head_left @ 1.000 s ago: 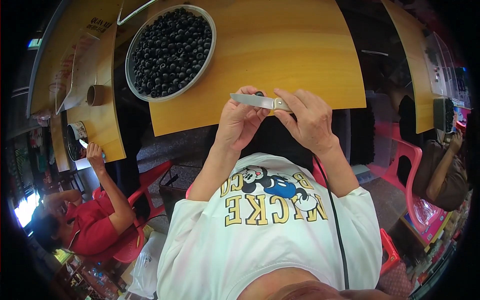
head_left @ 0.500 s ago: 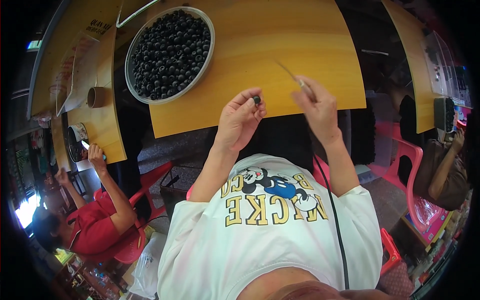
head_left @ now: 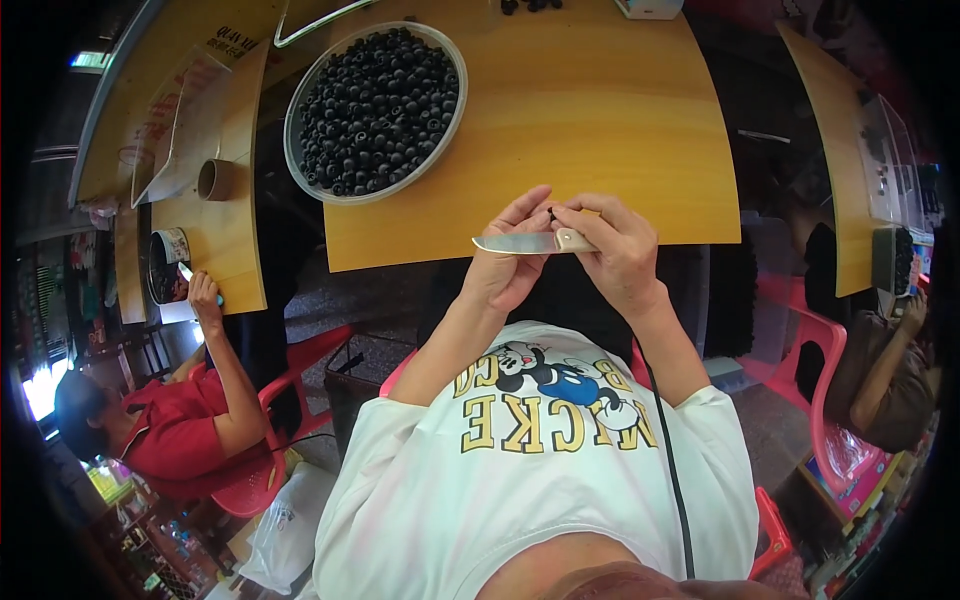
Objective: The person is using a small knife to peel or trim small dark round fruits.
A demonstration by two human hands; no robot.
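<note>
My right hand point(head_left: 617, 252) is closed round the pale handle of a small knife point(head_left: 515, 243). The blade points left and lies across the front of my left hand point(head_left: 502, 272). A small round black piece point(head_left: 552, 214) shows between the fingertips of both hands, mostly hidden by them. My left thumb and fingers are drawn together at it, the upper fingers partly stretched. Both hands are just off the near edge of the table. Ahead and to the left, a round clear tub point(head_left: 291, 128) is filled with similar black pieces point(head_left: 380, 112), many with a hollow on one side.
The wooden table point(head_left: 590, 110) lies in front of me. At its far edge are a few dark pieces point(head_left: 530, 5) and a white box point(head_left: 648, 8). Co-workers sit left point(head_left: 200, 430) and right point(head_left: 885, 385) at other tables; the left one holds a knife. A black cable point(head_left: 672, 470) hangs down my shirt.
My right hand has swung left with the knife and now meets my left hand. The blade has turned to point left. The view has shifted, showing more of the table's far edge.
</note>
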